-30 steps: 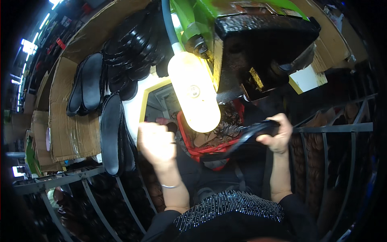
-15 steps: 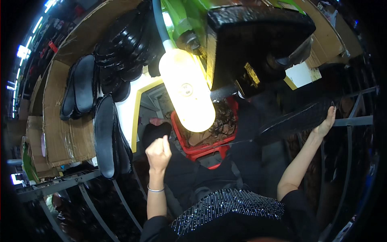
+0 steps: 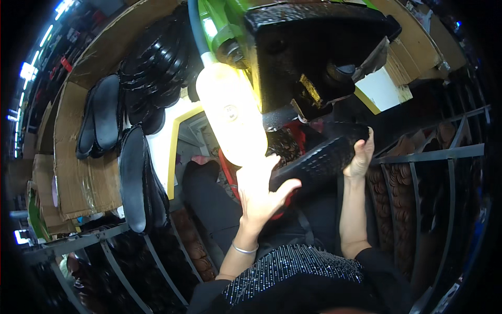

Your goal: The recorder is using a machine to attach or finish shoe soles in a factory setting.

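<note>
My right hand grips one end of a black shoe sole, which slants across in front of me below the dark machine head. At the sole's other end is my left hand, thumb and fingers spread wide; whether it touches the sole I cannot tell. Its fingertips are partly lost in the glare of the lit lamp. Behind the sole, a red basket holding dark trimmings is mostly hidden.
A black and green machine stands ahead, close above the sole. At left, black soles lean by a cardboard box with more soles inside. Metal racks flank me on both sides, with brown pieces stacked in the right one.
My right hand has swung the sole inward from the far right to the middle. My left hand has moved right towards it, and its closed fingers have spread.
</note>
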A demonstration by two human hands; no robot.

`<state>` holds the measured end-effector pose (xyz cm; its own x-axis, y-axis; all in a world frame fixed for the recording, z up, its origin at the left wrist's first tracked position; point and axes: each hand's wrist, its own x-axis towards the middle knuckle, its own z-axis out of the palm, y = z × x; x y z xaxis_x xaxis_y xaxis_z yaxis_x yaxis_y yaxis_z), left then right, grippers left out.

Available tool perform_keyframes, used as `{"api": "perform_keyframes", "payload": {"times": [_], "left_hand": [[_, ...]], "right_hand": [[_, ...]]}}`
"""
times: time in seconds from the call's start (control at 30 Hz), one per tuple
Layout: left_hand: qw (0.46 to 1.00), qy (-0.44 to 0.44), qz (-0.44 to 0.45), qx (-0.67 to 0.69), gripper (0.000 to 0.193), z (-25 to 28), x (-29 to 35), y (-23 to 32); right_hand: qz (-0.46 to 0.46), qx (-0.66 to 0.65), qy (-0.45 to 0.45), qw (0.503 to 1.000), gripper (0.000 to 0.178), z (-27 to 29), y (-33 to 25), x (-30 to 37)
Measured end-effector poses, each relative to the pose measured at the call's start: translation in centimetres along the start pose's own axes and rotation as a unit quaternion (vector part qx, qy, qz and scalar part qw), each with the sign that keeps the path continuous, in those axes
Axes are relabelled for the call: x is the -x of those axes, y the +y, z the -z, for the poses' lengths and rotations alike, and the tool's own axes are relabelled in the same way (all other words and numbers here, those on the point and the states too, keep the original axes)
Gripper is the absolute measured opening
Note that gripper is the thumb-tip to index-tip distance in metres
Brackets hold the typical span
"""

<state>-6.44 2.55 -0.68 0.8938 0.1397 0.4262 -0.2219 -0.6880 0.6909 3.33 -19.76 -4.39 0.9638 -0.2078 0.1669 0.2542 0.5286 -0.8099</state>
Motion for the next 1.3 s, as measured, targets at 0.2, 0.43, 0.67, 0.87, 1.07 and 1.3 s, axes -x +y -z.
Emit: {"api": "perform_keyframes", "payload": {"times": [0.2,0.43,0.67,0.87,1.07,1.3], "left_hand": [[0.992,0.068,-0.079,-0.077,0.032,2.2,-4.0,-0.7],[0.979,0.102,-0.162,-0.062,0.022,3.7,-7.1,-3.9],[0.997,0.065,-0.011,-0.039,0.029,4.9,-3.0,-6.2],[0.964,0.076,0.197,0.161,0.019,1.2,3.3,-7.9],[0.946,0.032,0.12,0.298,0.028,-0.3,-1.6,-2.8],[0.939,0.027,0.128,0.318,0.023,-2.5,-2.7,-2.4]], "right_hand": [[-0.036,-0.079,-0.054,0.995,0.041,-2.5,1.7,-0.7],[-0.093,-0.059,-0.083,0.99,0.04,-3.6,3.7,-1.5],[-0.12,-0.006,-0.08,0.99,0.022,-7.8,3.0,0.4],[-0.074,0.148,-0.173,0.971,0.034,-9.9,1.6,0.4],[0.058,0.251,-0.209,0.943,0.043,-11.3,1.0,1.3],[-0.337,0.219,-0.321,0.858,0.056,0.8,8.5,6.8]]}}
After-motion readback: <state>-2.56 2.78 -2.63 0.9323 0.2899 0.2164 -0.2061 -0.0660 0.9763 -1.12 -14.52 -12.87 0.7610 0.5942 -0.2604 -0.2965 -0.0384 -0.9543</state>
